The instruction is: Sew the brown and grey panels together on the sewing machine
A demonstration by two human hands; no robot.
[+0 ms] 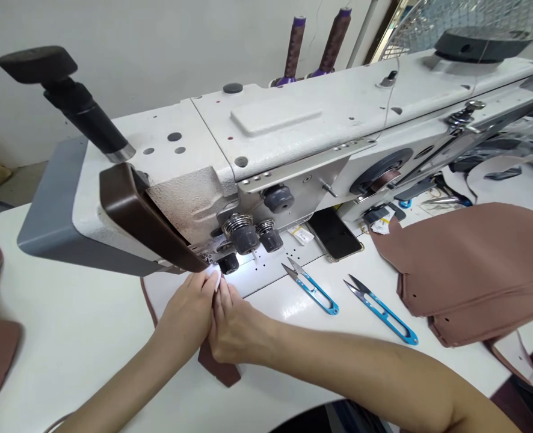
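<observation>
Hands [234,328] close together on smooth, angular brown piece [220,365], perhaps leather.

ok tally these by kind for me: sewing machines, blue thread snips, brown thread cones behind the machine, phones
Sewing machine: 1
Blue thread snips: 2
Brown thread cones: 2
Phone: 1
Total: 6
</observation>
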